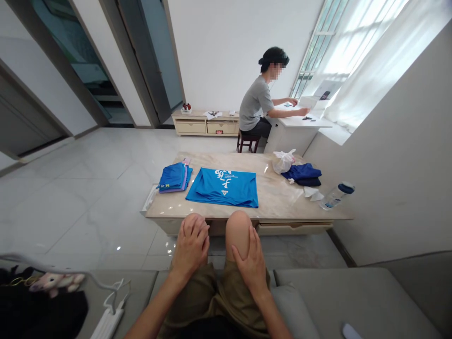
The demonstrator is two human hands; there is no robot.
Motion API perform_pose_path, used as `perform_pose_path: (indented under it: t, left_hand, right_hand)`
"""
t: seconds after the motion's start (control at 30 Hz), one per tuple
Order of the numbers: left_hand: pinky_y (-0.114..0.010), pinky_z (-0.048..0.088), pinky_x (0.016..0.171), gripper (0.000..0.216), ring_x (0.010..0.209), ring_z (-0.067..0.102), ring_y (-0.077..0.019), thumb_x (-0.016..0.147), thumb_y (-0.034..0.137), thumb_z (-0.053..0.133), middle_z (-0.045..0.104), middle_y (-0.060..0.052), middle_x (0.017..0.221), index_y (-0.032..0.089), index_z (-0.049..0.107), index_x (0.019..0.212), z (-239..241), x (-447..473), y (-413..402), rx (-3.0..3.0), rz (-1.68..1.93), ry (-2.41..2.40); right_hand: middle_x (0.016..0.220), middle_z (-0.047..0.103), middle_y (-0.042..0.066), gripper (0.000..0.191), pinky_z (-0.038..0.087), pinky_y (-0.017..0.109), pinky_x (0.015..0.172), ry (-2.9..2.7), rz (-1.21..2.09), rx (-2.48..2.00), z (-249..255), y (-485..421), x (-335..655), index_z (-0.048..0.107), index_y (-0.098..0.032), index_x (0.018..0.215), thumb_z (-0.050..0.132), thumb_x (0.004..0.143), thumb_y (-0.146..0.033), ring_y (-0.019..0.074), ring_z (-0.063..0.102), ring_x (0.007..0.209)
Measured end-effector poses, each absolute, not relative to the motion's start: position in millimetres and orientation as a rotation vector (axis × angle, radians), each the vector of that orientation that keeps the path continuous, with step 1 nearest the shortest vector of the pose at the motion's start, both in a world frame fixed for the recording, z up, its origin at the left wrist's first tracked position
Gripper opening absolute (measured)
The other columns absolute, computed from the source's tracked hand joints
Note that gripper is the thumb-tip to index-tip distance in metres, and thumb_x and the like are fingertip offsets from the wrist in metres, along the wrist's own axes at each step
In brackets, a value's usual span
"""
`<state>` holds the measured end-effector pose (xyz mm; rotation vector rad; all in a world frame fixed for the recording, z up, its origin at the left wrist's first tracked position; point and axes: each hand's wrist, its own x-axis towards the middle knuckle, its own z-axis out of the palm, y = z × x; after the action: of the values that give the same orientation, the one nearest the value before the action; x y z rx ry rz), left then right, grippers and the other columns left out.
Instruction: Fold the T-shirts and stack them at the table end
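I sit on a grey sofa with my knees toward a low marble table (275,200). My left hand (190,247) rests flat on my left knee, fingers spread, holding nothing. My right hand (250,263) lies on my right knee, fingers apart and empty. On the table in front of me a blue T-shirt (223,187) with white print lies spread flat. To its left sits a stack of folded blue shirts (173,178). A dark blue garment (302,173) lies at the table's right, beside a white plastic bag (282,161).
A clear bottle with a blue cap (336,195) lies at the table's right end near crumpled tissue (312,193). Another person (259,106) sits at a white desk by the window. A white power strip (106,320) and dark items lie on the sofa to my left.
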<state>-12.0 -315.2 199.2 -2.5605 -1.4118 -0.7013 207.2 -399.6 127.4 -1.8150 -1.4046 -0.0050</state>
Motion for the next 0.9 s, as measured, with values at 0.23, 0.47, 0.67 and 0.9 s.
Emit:
perform_pose_path:
  t: [0.23,0.47,0.67,0.9]
  left_hand:
    - [-0.067,0.033,0.131,0.031,0.148,0.055,-0.0382,0.105,0.019,0.058,0.071,-0.009,0.151,0.024,0.078,0.127,203.3,-15.4,-311.5,-2.575,-0.665,-1.468]
    - [-0.042,0.059,0.100,0.031,0.112,0.074,-0.0272,0.110,0.019,0.051,0.081,-0.011,0.117,0.021,0.081,0.112,240.2,42.4,-237.2,-3.086,-0.234,-1.460]
    - [-0.041,0.061,0.093,0.025,0.113,0.079,-0.0348,0.096,0.008,0.064,0.082,-0.019,0.115,0.017,0.085,0.107,237.7,133.4,-152.0,-3.206,0.424,-1.394]
    - [-0.041,0.060,0.100,0.029,0.117,0.078,-0.0339,0.089,0.005,0.074,0.081,-0.022,0.114,0.016,0.083,0.115,194.9,185.7,-103.0,-3.181,0.451,-1.500]
  right_hand:
    - [0.167,0.050,0.020,0.086,0.050,0.058,0.121,-1.359,0.129,-1.814,124.1,-403.7,213.7,0.031,-0.023,0.174,0.064,0.104,-0.062,0.0384,0.054,0.149]
    - [0.136,0.072,0.016,0.039,0.049,0.054,0.118,-1.420,0.177,-1.709,194.7,-282.9,300.4,0.076,-0.022,0.122,0.056,0.106,-0.050,0.0333,0.064,0.132]
    - [0.104,0.083,0.010,0.033,0.053,0.030,0.091,-1.429,0.429,-2.129,231.9,-116.5,371.7,0.081,-0.017,0.102,0.052,0.104,-0.031,0.0233,0.075,0.100]
    - [0.113,0.082,0.022,0.027,0.054,0.032,0.092,-1.477,0.630,-2.497,131.4,-77.2,395.3,0.081,-0.011,0.105,0.063,0.101,-0.031,0.0338,0.077,0.114]
